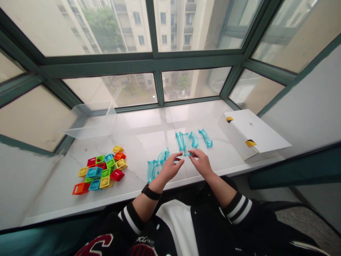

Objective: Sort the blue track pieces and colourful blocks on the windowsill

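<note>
My left hand point(171, 167) and my right hand point(201, 161) meet over the white sill point(149, 131), fingers pinched on the near end of a clear teal track piece point(185, 143). Two more curved teal track pieces point(194, 139) point(206, 137) lie just beyond my right hand. Another cluster of teal track pieces point(156, 165) rests beside and partly under my left hand. A black watch sits on my left wrist.
A pile of several colourful hollow square blocks point(102, 170) lies at the left of the sill. A clear plastic bin point(92, 119) stands at the back left. A white cardboard box point(252, 133) sits at the right. Windows rise behind the sill.
</note>
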The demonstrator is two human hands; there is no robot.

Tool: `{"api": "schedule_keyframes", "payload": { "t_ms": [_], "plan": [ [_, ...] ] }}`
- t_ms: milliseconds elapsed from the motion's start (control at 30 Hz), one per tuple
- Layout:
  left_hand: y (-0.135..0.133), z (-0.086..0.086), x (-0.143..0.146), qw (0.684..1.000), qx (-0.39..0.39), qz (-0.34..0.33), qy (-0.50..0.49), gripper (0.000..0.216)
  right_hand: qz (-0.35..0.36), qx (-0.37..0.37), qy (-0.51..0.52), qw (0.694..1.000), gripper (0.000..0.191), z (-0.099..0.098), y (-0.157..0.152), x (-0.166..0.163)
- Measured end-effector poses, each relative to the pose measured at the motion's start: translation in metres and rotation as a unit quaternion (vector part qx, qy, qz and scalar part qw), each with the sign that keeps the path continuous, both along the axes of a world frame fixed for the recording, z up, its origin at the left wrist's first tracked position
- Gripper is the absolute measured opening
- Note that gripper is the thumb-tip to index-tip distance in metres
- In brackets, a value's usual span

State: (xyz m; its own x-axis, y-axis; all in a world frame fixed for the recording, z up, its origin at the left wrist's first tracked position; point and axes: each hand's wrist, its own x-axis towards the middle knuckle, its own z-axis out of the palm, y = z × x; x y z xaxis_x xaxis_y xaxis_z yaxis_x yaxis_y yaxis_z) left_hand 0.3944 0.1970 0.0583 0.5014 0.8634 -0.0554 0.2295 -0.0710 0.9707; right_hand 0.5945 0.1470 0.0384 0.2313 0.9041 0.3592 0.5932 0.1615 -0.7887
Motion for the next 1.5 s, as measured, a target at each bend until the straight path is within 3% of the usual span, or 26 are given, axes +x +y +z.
{"api": "schedule_keyframes", "payload": {
  "t_ms": [267, 567, 1233, 1500],
  "plan": [
    [0.026, -0.008, 0.023, 0.999, -0.033, 0.000, -0.005, 0.052, -0.028, -0.028, -0.043, 0.998, 0.029, -0.013, 0.048, 0.015],
    [0.040, -0.021, 0.027, 0.998, -0.025, 0.028, 0.042, 0.059, -0.019, -0.072, -0.071, 0.995, 0.031, -0.033, 0.083, 0.015],
    [0.044, -0.040, 0.030, 0.996, -0.074, 0.030, 0.028, 0.068, -0.014, -0.073, -0.096, 0.993, 0.034, -0.050, 0.095, 0.017],
    [0.047, -0.058, 0.034, 0.996, -0.074, 0.043, -0.003, 0.077, -0.021, -0.103, -0.041, 0.994, 0.052, -0.051, 0.082, 0.018]
  ]
}}
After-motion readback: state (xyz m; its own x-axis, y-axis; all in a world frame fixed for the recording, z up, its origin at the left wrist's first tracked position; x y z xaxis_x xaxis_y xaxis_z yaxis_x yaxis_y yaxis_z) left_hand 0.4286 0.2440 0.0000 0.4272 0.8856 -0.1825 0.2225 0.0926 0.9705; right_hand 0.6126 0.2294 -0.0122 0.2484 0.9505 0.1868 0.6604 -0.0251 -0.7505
